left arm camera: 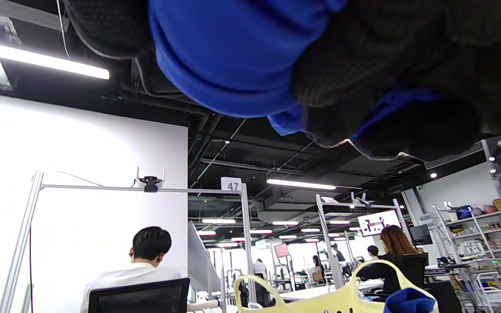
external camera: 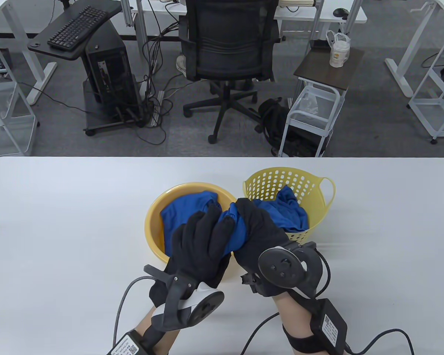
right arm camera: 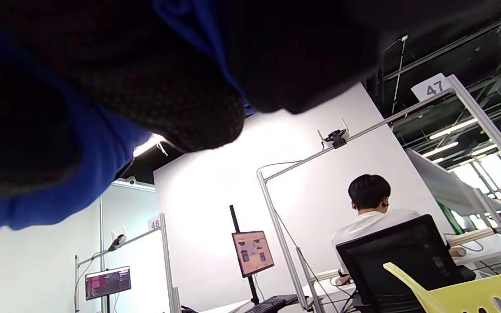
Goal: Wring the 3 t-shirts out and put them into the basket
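**Both hands clenched on one blue shirt above the bowl**

The white counter [external camera: 59, 222] carries everything. Near its middle sits a yellow bowl [external camera: 153, 222], and touching it at 3 o'clock stands the perforated yellow basket [external camera: 270, 181], handle loop on its far right side.

In the bowl lies a blue shirt in a heap [external camera: 181, 216]. In the basket lies another blue heap [external camera: 288, 212], up against the near wall; whether that is one shirt or more cannot be told.

A third shirt [external camera: 235, 231] is bunched into a short roll, held over the bowl's rim at its 4 o'clock side. Its long axis runs roughly from 8 to 2 o'clock, between the two hands. The left hand [external camera: 201, 244] wraps the 8 o'clock end, fingers curled over the cloth; the right hand [external camera: 259, 233] grips the 2 o'clock end, just beside the basket's near wall. Both wrist views show blue fabric squeezed between black gloved fingers [left arm camera: 363, 65], which bears out a firm two-handed hold.

By my reading, this is the wringing step, with at least one shirt left in the bowl. The basket lies at about 2 o'clock from the roll, and the right hand is the nearer one.
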